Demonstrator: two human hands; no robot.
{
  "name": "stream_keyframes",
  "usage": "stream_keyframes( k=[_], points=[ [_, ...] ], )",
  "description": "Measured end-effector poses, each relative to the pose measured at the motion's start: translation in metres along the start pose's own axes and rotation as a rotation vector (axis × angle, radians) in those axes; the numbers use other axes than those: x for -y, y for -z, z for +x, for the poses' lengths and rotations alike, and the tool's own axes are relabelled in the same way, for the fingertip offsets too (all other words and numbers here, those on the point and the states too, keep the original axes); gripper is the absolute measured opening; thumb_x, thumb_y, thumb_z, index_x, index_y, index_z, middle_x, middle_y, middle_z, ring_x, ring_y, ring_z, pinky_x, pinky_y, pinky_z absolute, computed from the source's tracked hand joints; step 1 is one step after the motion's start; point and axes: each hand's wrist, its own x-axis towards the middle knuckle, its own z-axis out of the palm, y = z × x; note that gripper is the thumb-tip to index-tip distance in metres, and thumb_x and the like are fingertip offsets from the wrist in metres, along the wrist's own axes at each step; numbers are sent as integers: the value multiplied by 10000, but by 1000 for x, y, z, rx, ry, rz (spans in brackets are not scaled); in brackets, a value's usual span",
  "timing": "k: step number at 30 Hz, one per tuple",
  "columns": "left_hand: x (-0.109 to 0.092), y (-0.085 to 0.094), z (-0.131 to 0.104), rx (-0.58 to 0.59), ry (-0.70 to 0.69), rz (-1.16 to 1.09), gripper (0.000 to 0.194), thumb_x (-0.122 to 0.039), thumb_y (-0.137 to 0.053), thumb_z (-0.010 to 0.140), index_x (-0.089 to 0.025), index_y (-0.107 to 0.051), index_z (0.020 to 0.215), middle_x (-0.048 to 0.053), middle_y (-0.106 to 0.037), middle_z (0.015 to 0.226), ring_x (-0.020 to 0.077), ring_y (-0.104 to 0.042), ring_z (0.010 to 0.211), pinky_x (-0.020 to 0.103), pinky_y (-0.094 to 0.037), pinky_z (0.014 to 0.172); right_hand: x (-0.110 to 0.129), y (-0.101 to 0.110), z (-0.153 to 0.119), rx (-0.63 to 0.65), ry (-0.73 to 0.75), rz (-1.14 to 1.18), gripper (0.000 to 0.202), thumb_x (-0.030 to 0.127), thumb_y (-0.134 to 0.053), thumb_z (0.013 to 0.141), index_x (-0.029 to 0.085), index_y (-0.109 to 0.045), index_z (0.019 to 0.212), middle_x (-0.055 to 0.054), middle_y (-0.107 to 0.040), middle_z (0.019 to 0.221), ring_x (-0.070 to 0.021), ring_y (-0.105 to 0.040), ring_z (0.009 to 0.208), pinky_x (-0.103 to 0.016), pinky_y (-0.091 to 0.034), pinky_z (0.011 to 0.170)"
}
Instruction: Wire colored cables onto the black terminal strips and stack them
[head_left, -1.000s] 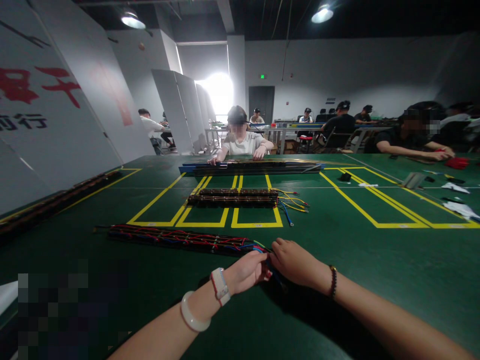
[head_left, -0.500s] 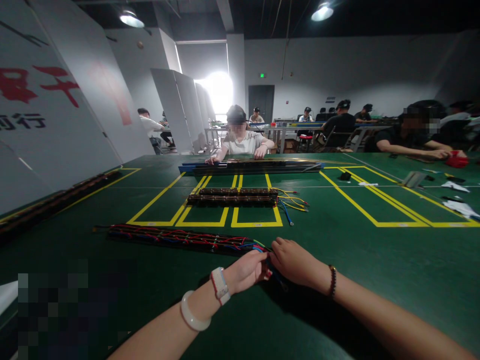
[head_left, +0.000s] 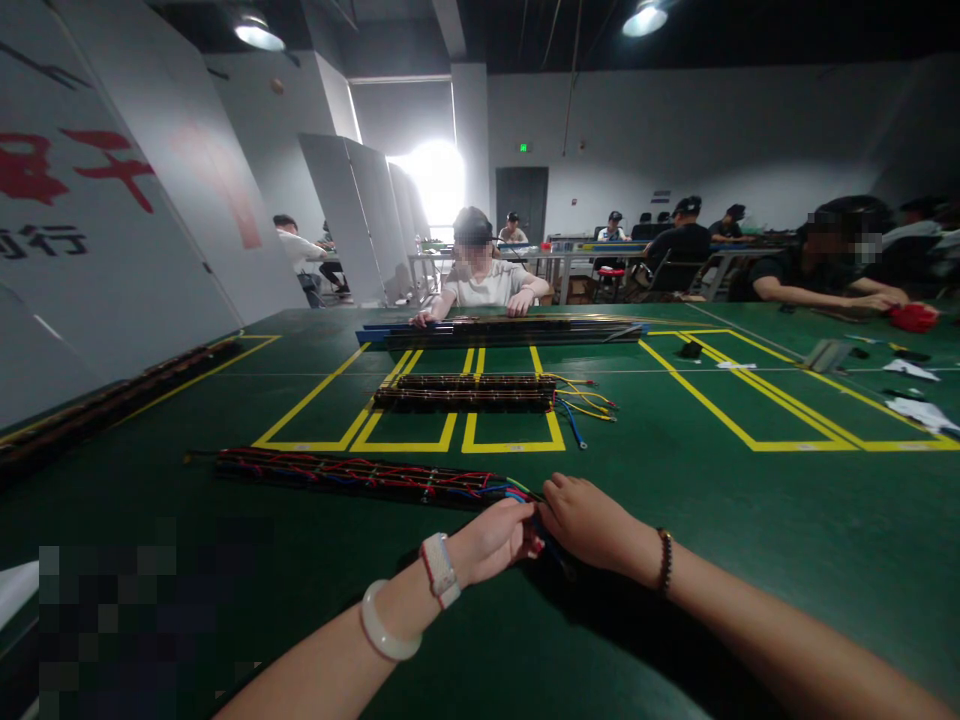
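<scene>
Near centre, left hand (head_left: 495, 545) and right hand (head_left: 589, 520) meet, fingers of both curled and pinching the wires (head_left: 517, 492) at the right end of a long, dark wiring harness (head_left: 352, 475), which lies on the green table (head_left: 750, 580) and runs off to the left. Beyond it, a shorter harness bundle (head_left: 465, 395) rests across yellow tape outlines (head_left: 514, 448), yellow and blue leads splayed rightward. Far side: a seated person in a pale shirt (head_left: 484, 288), both hands at long dark strips (head_left: 510, 333).
</scene>
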Motion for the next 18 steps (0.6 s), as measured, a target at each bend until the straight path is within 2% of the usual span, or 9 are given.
stream_keyframes(
  k=[18],
  points=[
    [-1,1,-2,22,0,-11,110,-173,-454,882,-146,-490,782,-7,-559,597,88,-543,493,211,-396,528,1,0,0,-8,23,-22,300,205,-316,942,119,-597,883,-117,-588,860,-199,-550,756,-311,-406,659]
  ],
)
